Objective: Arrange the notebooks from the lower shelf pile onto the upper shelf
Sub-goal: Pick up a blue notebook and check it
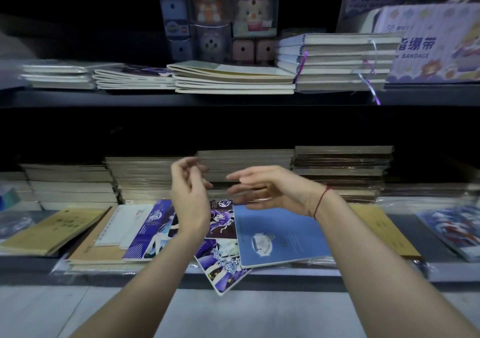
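Both hands are up in the air over the lower shelf (259,276) and hold nothing. The left hand (189,195) has loosely bent fingers. The right hand (267,188) is open, with its fingers pointing left. Under them a loose pile of notebooks lies flat: a blue notebook (280,236) and purple cartoon notebooks (155,230). The upper shelf (155,100) already has neat notebook stacks (233,79).

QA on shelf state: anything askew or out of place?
Yes. On the lower shelf, a purple illustrated notebook lies rotated, its corner hanging past the front edge, partly under the blue notebook. Both hands hold nothing.
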{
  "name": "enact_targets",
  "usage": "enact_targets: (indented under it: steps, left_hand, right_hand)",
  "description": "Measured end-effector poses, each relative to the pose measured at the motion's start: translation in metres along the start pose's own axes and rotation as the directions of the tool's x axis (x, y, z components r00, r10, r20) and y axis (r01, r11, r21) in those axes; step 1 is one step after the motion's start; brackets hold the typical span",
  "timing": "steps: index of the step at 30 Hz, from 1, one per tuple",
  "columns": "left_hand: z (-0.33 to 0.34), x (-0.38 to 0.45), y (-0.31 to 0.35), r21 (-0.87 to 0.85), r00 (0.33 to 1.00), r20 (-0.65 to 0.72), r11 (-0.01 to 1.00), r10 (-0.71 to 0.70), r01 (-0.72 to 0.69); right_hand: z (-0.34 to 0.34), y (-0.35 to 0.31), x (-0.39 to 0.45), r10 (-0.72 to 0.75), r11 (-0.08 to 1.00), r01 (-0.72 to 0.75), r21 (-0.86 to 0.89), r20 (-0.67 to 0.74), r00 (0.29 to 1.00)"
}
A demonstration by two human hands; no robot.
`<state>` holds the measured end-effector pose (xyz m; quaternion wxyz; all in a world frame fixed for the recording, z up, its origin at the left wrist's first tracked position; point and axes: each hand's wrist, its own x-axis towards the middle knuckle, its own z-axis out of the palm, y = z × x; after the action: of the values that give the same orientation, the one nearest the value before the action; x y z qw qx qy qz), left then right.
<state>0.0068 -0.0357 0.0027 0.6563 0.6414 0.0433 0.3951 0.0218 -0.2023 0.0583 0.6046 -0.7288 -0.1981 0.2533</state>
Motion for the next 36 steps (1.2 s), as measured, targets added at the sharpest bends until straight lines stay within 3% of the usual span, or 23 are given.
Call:
enact_targets:
  steps: [4,8,11,14,19,27,36]
  left_hand:
    - [-0.006,-0.005,-0.026,0.149,0.942,0.215,0.962,-0.258,0.229]
    - [-0.006,-0.010,-0.044,0.231,0.772,0.321,0.835,-0.549,0.499]
    - [-0.005,-0.013,-0.053,0.254,0.672,0.350,0.757,-0.653,0.603]
    - [-0.002,-0.017,-0.054,0.267,0.612,0.368,0.710,-0.700,0.652]
    - [0.003,-0.024,-0.057,0.301,0.575,0.366,0.677,-0.732,0.671]
    - [0.008,-0.031,-0.068,0.362,0.498,0.381,0.622,-0.779,0.695]
    - [0.021,-0.037,-0.073,0.283,0.459,0.303,0.538,-0.835,0.794]
  right_hand:
    - [-0.008,0.032,0.007,0.042,0.999,-0.042,0.007,-0.214,0.976]
    - [-0.015,0.056,0.006,0.114,0.993,-0.092,0.080,-0.335,0.935]
    - [-0.018,0.072,0.003,0.187,0.981,-0.151,0.124,-0.370,0.910]
    - [-0.023,0.091,0.001,0.280,0.956,-0.215,0.200,-0.400,0.873]
    - [-0.031,0.113,-0.002,0.383,0.920,-0.283,0.270,-0.471,0.794]
    - [-0.044,0.141,-0.012,0.323,0.946,-0.196,0.257,-0.738,0.592]
    - [-0.062,0.161,-0.024,0.308,0.945,-0.261,0.198,-0.809,0.500]
